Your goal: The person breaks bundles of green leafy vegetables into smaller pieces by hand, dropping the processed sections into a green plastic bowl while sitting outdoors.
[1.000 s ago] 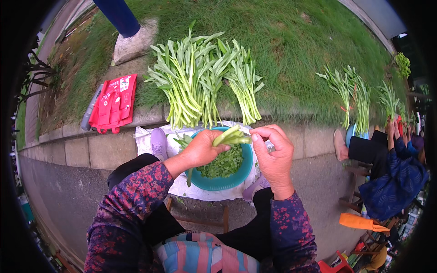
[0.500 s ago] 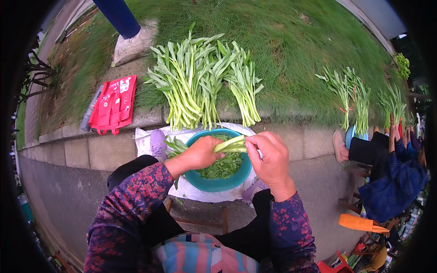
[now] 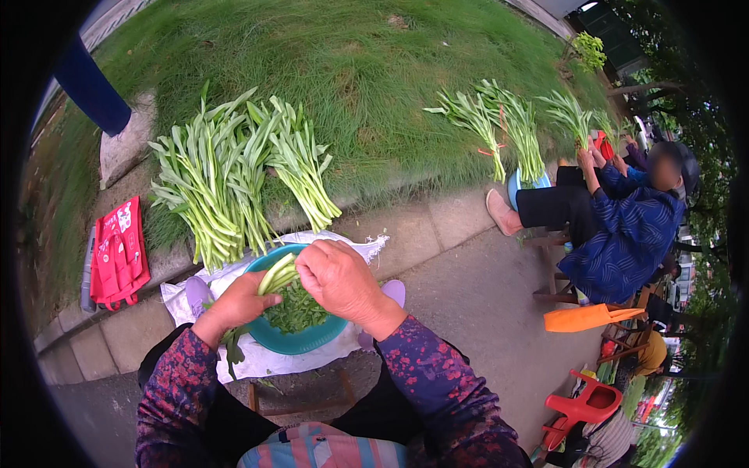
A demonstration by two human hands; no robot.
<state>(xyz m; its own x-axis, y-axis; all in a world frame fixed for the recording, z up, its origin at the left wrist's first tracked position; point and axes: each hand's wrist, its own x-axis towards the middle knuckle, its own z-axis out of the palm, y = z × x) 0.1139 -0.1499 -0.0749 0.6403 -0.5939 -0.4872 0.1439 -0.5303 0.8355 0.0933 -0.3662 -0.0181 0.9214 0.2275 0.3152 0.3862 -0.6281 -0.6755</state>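
Note:
A small bunch of pale green stalks [image 3: 278, 273], looking like water spinach, is gripped in my left hand [image 3: 238, 301]; its leaves hang below that wrist. My right hand [image 3: 340, 281] is closed at the cut ends of the stalks, thumb and forefinger pinched there; the exact fingertip contact is partly hidden. Both hands are over a teal basin [image 3: 292, 344], which holds chopped greens [image 3: 296, 310]. Under the basin lies a white woven sack [image 3: 261, 360]. Beyond it, large bunches of the same long-leaved greens [image 3: 211, 175] rest on the kerb and grass.
A red bag [image 3: 118, 253] lies on the kerb at left, near a blue post [image 3: 92, 87]. To the right a seated person in dark blue [image 3: 624, 242] handles greens beside a light blue basin [image 3: 529, 182]. An orange bag [image 3: 585, 317] and a red plastic chair [image 3: 585, 402] are nearer.
The view has swung to the right, bringing the neighbouring person further in. My right hand has turned and curled more over the stalk ends; my left still holds the bunch.

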